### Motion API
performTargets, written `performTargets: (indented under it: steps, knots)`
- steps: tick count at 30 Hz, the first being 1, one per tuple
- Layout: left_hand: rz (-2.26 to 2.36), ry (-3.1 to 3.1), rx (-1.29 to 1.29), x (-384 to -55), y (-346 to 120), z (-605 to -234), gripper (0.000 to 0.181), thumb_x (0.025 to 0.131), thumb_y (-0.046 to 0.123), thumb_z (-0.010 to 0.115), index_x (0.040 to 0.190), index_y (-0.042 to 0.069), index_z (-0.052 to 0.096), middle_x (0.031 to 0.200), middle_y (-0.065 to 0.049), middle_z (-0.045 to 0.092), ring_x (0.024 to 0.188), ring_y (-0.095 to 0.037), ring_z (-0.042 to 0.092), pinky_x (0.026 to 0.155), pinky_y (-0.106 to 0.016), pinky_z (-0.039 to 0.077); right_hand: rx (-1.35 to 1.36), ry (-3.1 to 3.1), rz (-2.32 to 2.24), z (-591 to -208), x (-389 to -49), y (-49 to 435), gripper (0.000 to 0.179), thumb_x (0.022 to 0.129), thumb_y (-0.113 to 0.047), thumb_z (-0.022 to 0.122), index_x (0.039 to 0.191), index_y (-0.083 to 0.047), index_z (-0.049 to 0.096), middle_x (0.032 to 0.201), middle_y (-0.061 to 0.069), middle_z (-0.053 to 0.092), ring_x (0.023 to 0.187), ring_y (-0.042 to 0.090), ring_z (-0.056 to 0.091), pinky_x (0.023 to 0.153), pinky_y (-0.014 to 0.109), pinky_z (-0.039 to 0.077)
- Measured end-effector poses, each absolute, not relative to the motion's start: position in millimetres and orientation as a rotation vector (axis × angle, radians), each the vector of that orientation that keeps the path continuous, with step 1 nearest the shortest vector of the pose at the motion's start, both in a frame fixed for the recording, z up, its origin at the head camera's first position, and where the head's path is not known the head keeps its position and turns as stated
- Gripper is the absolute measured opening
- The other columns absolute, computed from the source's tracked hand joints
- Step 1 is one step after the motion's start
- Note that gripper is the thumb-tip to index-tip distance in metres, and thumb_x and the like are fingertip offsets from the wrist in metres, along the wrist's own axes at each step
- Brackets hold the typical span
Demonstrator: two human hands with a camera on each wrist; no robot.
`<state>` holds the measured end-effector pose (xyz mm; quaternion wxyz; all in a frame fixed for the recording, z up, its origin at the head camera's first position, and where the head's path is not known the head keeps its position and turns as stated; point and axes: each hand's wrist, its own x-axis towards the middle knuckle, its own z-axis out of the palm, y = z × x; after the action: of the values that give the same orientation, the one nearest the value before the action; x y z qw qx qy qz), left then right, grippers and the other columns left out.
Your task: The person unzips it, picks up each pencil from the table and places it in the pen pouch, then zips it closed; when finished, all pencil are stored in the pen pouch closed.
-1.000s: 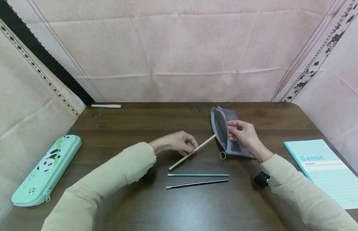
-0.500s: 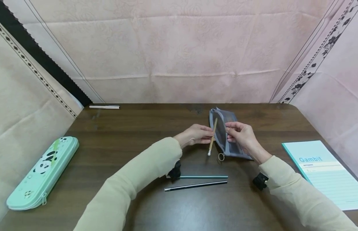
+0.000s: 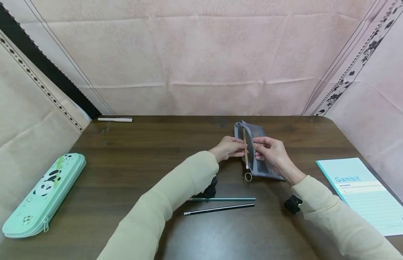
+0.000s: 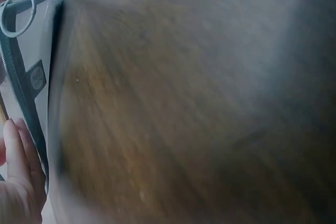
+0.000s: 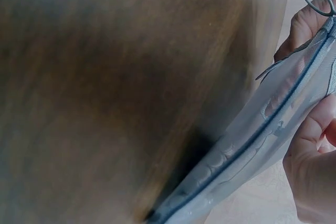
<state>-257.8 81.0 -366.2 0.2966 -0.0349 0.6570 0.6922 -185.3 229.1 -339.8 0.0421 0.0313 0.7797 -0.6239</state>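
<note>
Brown table (image 3: 139,144) with 2 pencils (image 3: 219,209), notebook (image 3: 367,191)

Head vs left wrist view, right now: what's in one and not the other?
Only head: the panda pencil case, the white pen by the table's far edge, the lettered face of the notebook, and the eraser end of the gold pencil.

Only left wrist: the small tab with a round mark on the pouch's outer side.

Both: the pouch, its ring, the left hand and the table, mostly blurred up close. The thin teal line topping left wrist is too small to identify.
</note>
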Motion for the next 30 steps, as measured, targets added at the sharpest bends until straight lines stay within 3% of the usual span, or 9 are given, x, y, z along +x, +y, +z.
performTargets:
  steps: [13,17,21,26,30]
  knots:
    - [1.888,1.794,-0.107,-256,91,-363,0.029,0.089,-0.002,0.060,0.117,-0.007,0.056,0.075,-0.007,0.058,0.069,-0.014,0.060,0.079,-0.027,0.057,0.083,2.372,-1.929,-339,-185,228,0.036,0.096,-0.005,0.050,0.128,0.012,0.045,0.080,-0.003,0.056,0.061,0.001,0.058,0.061,0.016,0.055]
    - [1.898,1.796,-0.122,-255,92,-360,0.031,0.088,-0.002,0.061,0.118,-0.006,0.055,0.089,-0.015,0.065,0.088,-0.025,0.067,0.077,-0.028,0.057,0.084,2.364,-1.933,-339,-185,228,0.037,0.096,-0.006,0.051,0.128,0.012,0.045,0.081,-0.002,0.057,0.062,0.001,0.058,0.061,0.016,0.055]
    - [1.886,1.788,-0.097,-253,88,-357,0.035,0.089,-0.004,0.058,0.124,-0.006,0.052,0.108,-0.022,0.063,0.104,-0.031,0.063,0.081,-0.029,0.056,0.079,2.362,-1.943,-339,-185,228,0.037,0.096,-0.006,0.052,0.128,0.013,0.045,0.080,-0.002,0.057,0.062,0.001,0.058,0.061,0.016,0.055]
    - [1.827,1.733,-0.002,-248,74,-349,0.040,0.091,-0.003,0.056,0.130,-0.005,0.048,0.121,-0.024,0.057,0.113,-0.031,0.058,0.088,-0.030,0.054,0.070,2.383,-1.929,-340,-185,230,0.039,0.096,-0.008,0.053,0.128,0.012,0.045,0.080,-0.003,0.056,0.062,0.001,0.057,0.061,0.016,0.055]
    - [1.657,1.686,0.141,-238,54,-342,0.039,0.092,0.001,0.058,0.129,-0.003,0.050,0.123,-0.023,0.056,0.109,-0.029,0.060,0.091,-0.031,0.052,0.072,2.391,-1.926,-341,-185,231,0.038,0.096,-0.008,0.052,0.128,0.012,0.045,0.079,-0.004,0.056,0.062,0.001,0.057,0.060,0.016,0.055]
